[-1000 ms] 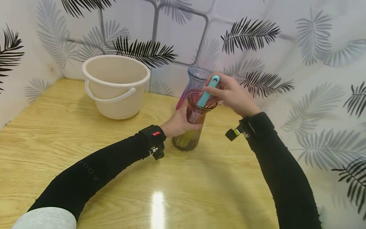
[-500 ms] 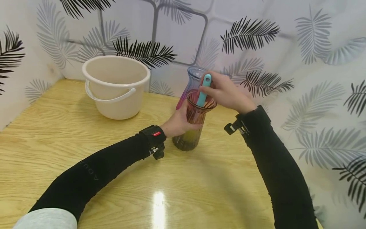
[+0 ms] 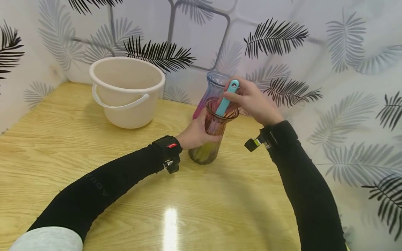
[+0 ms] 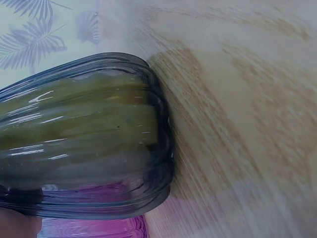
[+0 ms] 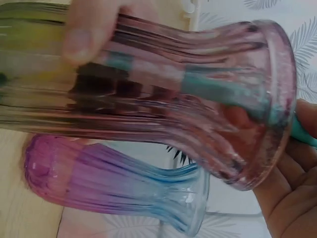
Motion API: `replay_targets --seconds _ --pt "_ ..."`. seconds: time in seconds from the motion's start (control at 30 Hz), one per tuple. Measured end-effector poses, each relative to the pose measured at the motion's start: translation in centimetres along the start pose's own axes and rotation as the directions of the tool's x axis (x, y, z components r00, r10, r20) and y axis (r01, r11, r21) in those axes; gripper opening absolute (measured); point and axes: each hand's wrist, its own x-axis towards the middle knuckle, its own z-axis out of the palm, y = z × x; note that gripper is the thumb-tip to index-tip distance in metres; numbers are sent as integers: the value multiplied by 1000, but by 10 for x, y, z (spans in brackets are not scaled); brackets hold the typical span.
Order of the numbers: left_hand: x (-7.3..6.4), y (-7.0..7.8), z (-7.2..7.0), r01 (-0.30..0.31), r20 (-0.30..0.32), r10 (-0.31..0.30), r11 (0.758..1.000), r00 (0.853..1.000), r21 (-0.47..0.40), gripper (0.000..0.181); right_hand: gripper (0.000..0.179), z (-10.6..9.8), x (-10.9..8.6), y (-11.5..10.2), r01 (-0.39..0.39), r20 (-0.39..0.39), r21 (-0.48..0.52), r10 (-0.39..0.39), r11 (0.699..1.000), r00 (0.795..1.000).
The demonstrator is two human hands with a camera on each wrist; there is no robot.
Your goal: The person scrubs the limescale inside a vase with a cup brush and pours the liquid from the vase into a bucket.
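My left hand (image 3: 198, 134) grips a ribbed glass vase (image 3: 205, 153), pinkish at the rim and grey-green at the base, standing slightly tilted on the table. Leaning out of its mouth is the teal handle of a sponge brush (image 3: 227, 99), pinched by my right hand (image 3: 252, 104). Through the tinted glass in the left wrist view, a yellowish block (image 4: 99, 109) shows low inside the vase. Close behind stands a second vase (image 3: 208, 92), blue above and magenta below; the right wrist view shows this blue-magenta vase (image 5: 119, 173) whole. Part of the handle is visible through the glass.
A cream bucket (image 3: 128, 101) with its white handle (image 3: 120, 106) hanging down stands at the back left. The wooden table (image 3: 132, 209) meets a leaf-patterned wall (image 3: 201, 42) behind and on the right.
My right hand has moved the teal handle from a rightward lean to more upright and back to the right. My left hand keeps its grip on the vase, which stays in place.
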Motion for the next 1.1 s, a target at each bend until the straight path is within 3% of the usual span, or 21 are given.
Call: replay_targets --seconds 0.1,0.23,0.4,0.5,0.57,0.67,0.83,0.97,1.1 --pt "1 -1 0 0 2 0 1000 1000 -8 87 27 3 -4 4 42 -33 -13 -42 999 999" --pt "1 -2 -1 -3 3 3 1000 1000 -13 88 21 9 -5 3 101 -69 -118 -110 988 992" --pt "1 -2 0 2 -9 -2 1000 1000 17 88 16 11 -1 -1 162 -65 -314 -191 935 979" --pt "0 0 0 10 -10 -10 1000 1000 22 88 13 9 3 -5 162 -43 -376 -191 913 981" --pt "0 1 1 12 -7 -12 1000 1000 14 89 12 8 3 -6 143 -32 -379 -167 914 985" --pt "1 1 2 7 -1 -7 1000 1000 0 90 14 4 1 -5 96 -41 -324 -115 941 993" --pt "3 1 2 -29 19 30 1000 999 -10 88 20 -1 -10 2 16 -77 -92 -23 996 997" --pt "1 2 0 -54 27 54 999 998 -3 86 27 0 -17 7 -15 -114 33 18 999 993" --pt "0 6 -6 -53 38 52 998 998 31 82 29 2 -21 11 3 -182 130 21 991 983"
